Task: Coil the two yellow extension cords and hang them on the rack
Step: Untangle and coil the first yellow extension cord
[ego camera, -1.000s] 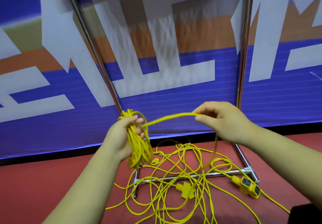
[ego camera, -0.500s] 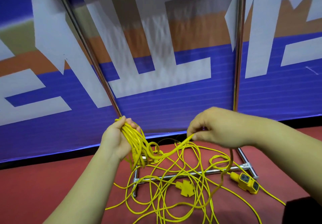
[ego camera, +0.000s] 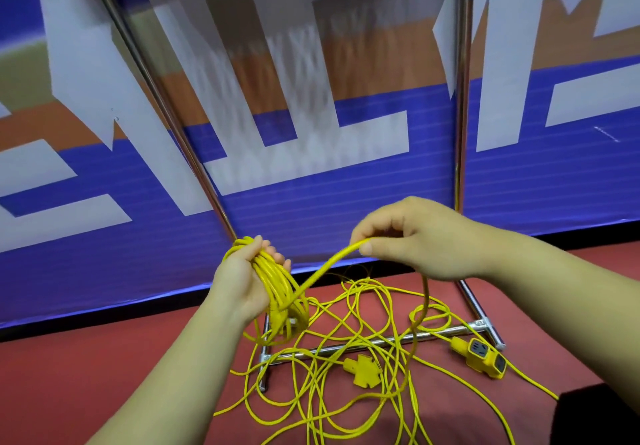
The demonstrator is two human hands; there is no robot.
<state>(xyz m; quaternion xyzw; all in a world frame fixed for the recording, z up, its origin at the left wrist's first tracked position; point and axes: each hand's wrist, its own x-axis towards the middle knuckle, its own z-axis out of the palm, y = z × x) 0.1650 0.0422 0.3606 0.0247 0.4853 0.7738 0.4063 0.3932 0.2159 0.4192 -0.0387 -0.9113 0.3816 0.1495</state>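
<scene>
Cord (ego camera: 325, 267) rose; two hands (ego camera: 239, 282) (ego camera: 422, 240) grip it.

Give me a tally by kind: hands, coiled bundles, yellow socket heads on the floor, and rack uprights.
Hands: 2, left hand, right hand
Coiled bundle: 1
Socket heads: 2, cross-shaped head, block head
Rack uprights: 2, left upright, right upright
Total: 7

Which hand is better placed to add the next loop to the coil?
The right hand: it pinches the loose cord leading to the coil, while the left hand is full, gripping that coil.
</scene>
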